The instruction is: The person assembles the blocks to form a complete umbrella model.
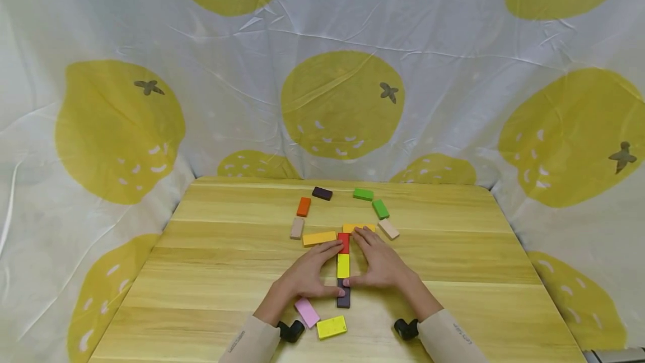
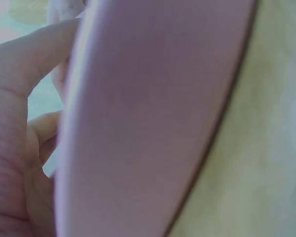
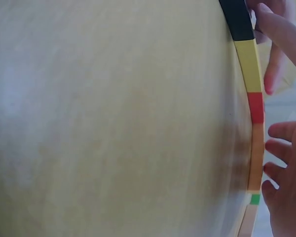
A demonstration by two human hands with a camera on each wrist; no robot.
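Note:
In the head view, a column of a red block, a yellow block and dark blocks runs toward the near edge. My left hand lies at its left side, fingertips at the red block and thumb on the dark one. From the right, my right hand has its thumb at the dark part and its fingertips at an orange block. Another orange block lies left of the red one. A pink block fills much of the left wrist view, beside the left hand.
Beyond the hands, an arc holds beige blocks, an orange-red block, a dark block and green blocks. Nearer lie the pink block and a yellow block. Patterned cloth surrounds the wooden table.

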